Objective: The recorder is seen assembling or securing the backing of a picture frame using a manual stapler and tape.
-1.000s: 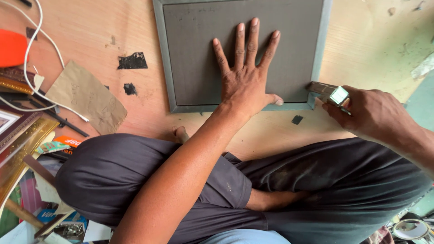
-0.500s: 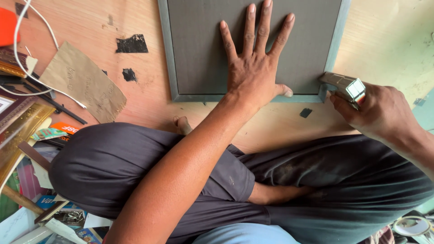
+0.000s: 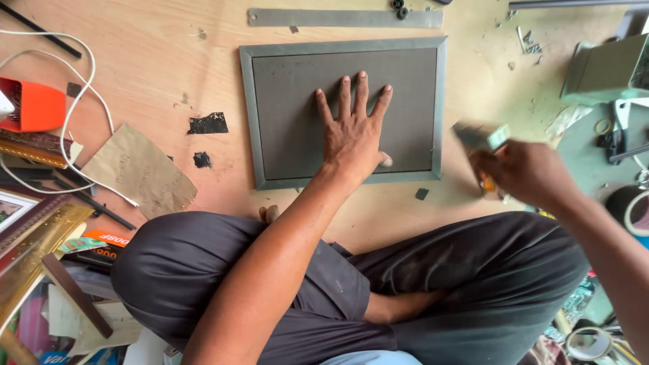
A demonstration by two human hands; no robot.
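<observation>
A grey picture frame (image 3: 249, 101) with a dark backing board lies face down on the wooden floor. My left hand (image 3: 353, 132) lies flat on the board, fingers spread, pressing its lower right part. My right hand (image 3: 524, 172) is just right of the frame's lower right corner and grips a small metal tool (image 3: 481, 135), blurred by motion, with an orange part under the fingers. My crossed legs in dark trousers (image 3: 405, 284) fill the bottom of the view.
A metal strip (image 3: 345, 18) lies beyond the frame. At left are brown paper (image 3: 138, 172), black scraps (image 3: 208, 124), a white cable (image 3: 74, 108), an orange object (image 3: 35, 105) and gilded frame mouldings (image 3: 27, 250). A green box (image 3: 605, 67) and tape rolls (image 3: 632, 209) sit at right.
The view has pulled back, showing the whole frame. My right hand with the tool has lifted slightly off the frame's corner and is blurred. My left hand stays pressed on the board.
</observation>
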